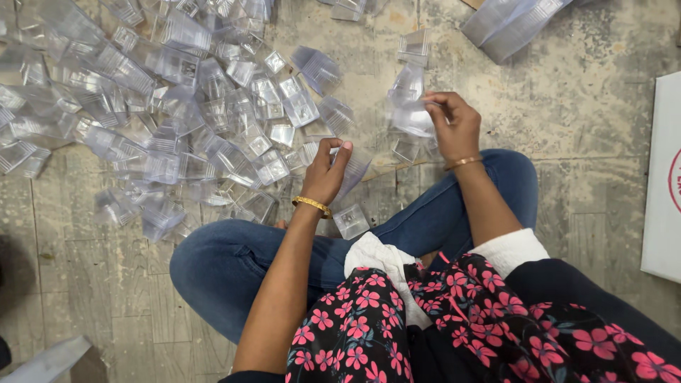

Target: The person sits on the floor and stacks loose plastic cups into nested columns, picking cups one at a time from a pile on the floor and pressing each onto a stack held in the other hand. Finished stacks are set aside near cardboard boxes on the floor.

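Closest to the eye is a black garment with pink flowers over the person's lap, a white cloth tucked under it, and blue-jeaned legs folded cross-legged on the worn concrete floor. The left hand, a gold bangle at its wrist, has its fingers closed in a pinch on a clear plastic box just above the knee. The right hand, also bangled, is raised a little farther out, fingertips pressed together on the edge of a second clear plastic piece. One small clear box rests against the jeans near the left wrist. A large heap of clear plastic boxes spreads over the floor to the left. A stack of nested clear trays lies at the top, and a white carton sits at the right edge.
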{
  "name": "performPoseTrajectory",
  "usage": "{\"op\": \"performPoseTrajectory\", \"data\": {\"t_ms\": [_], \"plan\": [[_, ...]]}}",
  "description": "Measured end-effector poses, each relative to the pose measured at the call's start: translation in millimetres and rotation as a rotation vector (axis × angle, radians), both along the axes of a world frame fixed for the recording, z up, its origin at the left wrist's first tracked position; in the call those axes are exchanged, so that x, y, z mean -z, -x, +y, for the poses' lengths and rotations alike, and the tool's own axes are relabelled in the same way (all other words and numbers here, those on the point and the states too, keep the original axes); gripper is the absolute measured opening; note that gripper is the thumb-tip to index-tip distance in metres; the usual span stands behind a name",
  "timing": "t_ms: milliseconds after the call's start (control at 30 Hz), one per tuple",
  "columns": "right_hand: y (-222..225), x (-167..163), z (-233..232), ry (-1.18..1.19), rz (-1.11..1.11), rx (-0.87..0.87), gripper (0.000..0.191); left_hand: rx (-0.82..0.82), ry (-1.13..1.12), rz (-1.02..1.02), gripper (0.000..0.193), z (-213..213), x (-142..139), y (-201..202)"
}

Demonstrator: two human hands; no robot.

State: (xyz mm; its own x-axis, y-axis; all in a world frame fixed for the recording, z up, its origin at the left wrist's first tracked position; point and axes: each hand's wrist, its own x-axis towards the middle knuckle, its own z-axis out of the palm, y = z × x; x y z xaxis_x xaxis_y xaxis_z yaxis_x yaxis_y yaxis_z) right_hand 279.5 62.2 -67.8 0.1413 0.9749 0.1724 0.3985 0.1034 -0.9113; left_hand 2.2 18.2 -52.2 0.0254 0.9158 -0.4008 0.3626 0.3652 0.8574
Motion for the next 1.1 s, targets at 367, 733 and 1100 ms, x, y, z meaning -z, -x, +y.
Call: {"op": "performPoseTrajectory", "data": {"t_ms": [367, 733, 1100], "plan": [[14, 3, -38, 0.381, 0.352, -0.246, 0.023, 0.195, -0.011, -0.315, 0.049, -5, 16, -6], [-21, 3, -7, -0.02, -0.738, 0.088, 0.022, 0.193, -0.159, -0.383, 0.048, -5, 15, -6], [-12, 18, -28, 0.321, 0.011, -0.116, 0.007, 0.296, -0.099, -0.029, 0.059, -10, -2, -9]]}}
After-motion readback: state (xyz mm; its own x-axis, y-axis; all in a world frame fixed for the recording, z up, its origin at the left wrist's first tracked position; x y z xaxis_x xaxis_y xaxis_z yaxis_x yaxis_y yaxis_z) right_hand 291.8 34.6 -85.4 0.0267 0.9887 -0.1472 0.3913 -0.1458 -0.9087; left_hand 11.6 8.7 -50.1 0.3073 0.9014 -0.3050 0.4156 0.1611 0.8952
